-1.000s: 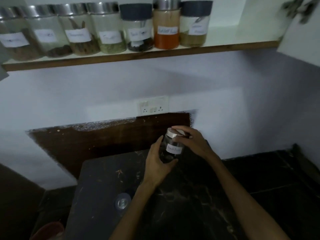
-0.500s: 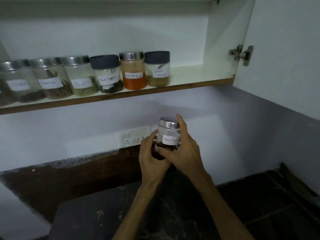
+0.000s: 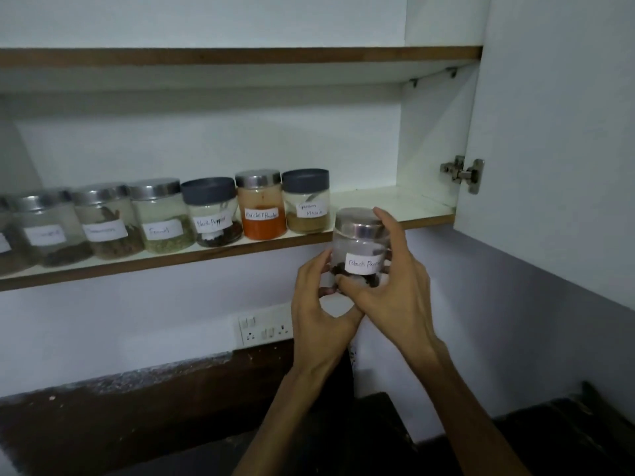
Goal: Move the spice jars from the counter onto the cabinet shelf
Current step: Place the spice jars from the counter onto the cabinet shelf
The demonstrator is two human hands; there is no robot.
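Note:
Both hands hold a glass spice jar point(image 3: 359, 247) with a steel lid and a white "Black Pepper" label. It is upright, just below and in front of the cabinet shelf point(image 3: 395, 209), right of the row. My left hand point(image 3: 318, 304) cups its lower left side. My right hand point(image 3: 391, 286) wraps the right side, one finger up by the lid. Several labelled jars stand in a row on the shelf, ending at the Garam Masala jar point(image 3: 307, 201) beside the red chilli powder jar point(image 3: 263, 205).
The open cabinet door point(image 3: 556, 149) hangs at the right, its hinge point(image 3: 464, 173) by the shelf end. A second shelf point(image 3: 240, 56) runs above. A white socket plate point(image 3: 264, 329) sits on the wall below; the dark counter point(image 3: 567, 441) lies at the bottom right.
Both hands have lifted the jar from the counter up to shelf height. The view has tilted upward, so more of the cabinet shows.

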